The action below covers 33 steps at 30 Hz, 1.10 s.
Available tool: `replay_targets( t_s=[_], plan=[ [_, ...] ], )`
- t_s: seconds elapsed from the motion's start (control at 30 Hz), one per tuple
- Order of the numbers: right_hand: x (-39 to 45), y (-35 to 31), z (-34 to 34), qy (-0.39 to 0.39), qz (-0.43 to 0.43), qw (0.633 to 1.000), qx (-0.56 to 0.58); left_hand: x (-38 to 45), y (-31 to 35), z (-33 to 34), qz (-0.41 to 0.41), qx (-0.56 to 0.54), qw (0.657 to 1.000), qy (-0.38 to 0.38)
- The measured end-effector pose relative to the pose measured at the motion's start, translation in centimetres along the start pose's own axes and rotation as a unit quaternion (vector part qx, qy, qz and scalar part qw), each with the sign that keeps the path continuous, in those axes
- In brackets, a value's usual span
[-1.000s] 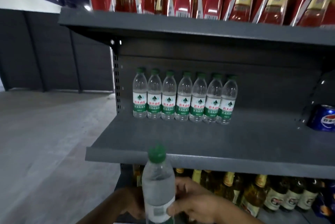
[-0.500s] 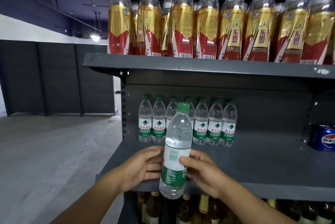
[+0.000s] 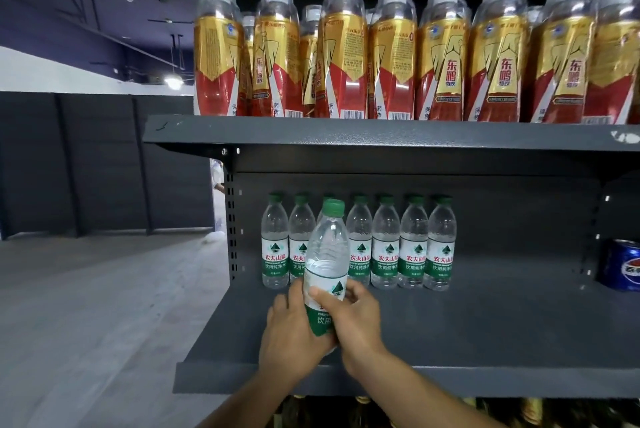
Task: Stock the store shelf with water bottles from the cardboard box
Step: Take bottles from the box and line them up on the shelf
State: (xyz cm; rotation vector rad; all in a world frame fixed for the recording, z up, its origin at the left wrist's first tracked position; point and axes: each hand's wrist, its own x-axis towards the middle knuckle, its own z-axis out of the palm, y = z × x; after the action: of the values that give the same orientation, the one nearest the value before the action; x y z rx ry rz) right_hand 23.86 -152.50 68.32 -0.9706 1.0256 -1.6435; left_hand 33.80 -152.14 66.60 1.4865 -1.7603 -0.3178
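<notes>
A clear water bottle (image 3: 327,254) with a green cap and green label is held upright over the grey middle shelf (image 3: 485,330). My left hand (image 3: 289,334) wraps its lower part from the left. From the right, my right hand (image 3: 353,320) grips it with the thumb across the label. Behind it, a row of several matching water bottles (image 3: 386,244) stands against the shelf's back panel. The held bottle hides part of one of them. The cardboard box is out of view.
Gold and red drink bottles (image 3: 446,53) fill the upper shelf (image 3: 381,135). A blue Pepsi can (image 3: 621,265) lies at the right of the middle shelf. Dark glass bottles (image 3: 363,410) show on the shelf below. Grey floor (image 3: 86,306) spreads to the left.
Both hands have carried the bottle up from below the shelf edge and forward over the middle shelf, toward the row at the back. The view has tilted upward.
</notes>
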Motion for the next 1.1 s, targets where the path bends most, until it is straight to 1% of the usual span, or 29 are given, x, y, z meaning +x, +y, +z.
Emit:
replay_targets(
  t_s=[0.13,0.2,0.27,0.4,0.5,0.6,0.63,0.7,0.77,0.83,0.9,1.0,1.1],
  plan=[
    [1.4,0.6,1.6,0.038,0.013,0.999,0.015,1.0,-1.4,0.4,-0.006,0.050,0.999,0.017],
    [1.7,1.1,2.1,0.033,0.014,0.999,-0.008,1.5,-1.8,0.4,-0.024,0.046,0.998,0.024],
    [1.8,1.6,2.3,0.022,-0.002,0.998,-0.054,2.0,-2.2,0.3,-0.037,0.047,0.998,0.016],
    [2.2,2.5,2.5,-0.020,-0.030,0.990,-0.136,2.5,-3.3,0.1,-0.046,0.054,0.997,0.005],
    [2.8,3.2,2.4,-0.054,-0.009,0.990,-0.132,2.8,-4.3,-0.3,-0.045,0.072,0.996,-0.008],
    [3.6,3.6,1.3,-0.132,0.016,0.983,-0.125,3.1,-5.4,-0.9,-0.052,0.068,0.996,-0.027],
    [3.9,3.7,0.7,-0.158,0.015,0.976,-0.149,3.2,-5.7,-1.1,-0.056,0.065,0.996,-0.031],
    [4.5,3.9,-0.5,-0.178,-0.013,0.949,-0.258,3.5,-6.2,-1.4,-0.064,0.061,0.995,-0.035],
    [4.9,4.2,-1.7,-0.163,-0.068,0.901,-0.396,4.0,-6.6,-1.5,-0.071,0.061,0.995,-0.040],
    [4.9,4.6,-2.7,-0.152,-0.114,0.855,-0.483,4.3,-6.8,-1.5,-0.083,0.052,0.994,-0.047],
    [4.9,5.3,-3.4,-0.150,-0.129,0.826,-0.527,4.6,-7.1,-1.4,-0.095,0.027,0.994,-0.051],
    [4.8,6.1,-3.7,-0.146,-0.136,0.808,-0.554,5.0,-7.4,-1.0,-0.109,0.004,0.993,-0.043],
    [4.7,6.6,-3.6,-0.153,-0.161,0.784,-0.580,5.4,-7.8,-0.6,-0.120,-0.007,0.992,-0.028]
  ],
)
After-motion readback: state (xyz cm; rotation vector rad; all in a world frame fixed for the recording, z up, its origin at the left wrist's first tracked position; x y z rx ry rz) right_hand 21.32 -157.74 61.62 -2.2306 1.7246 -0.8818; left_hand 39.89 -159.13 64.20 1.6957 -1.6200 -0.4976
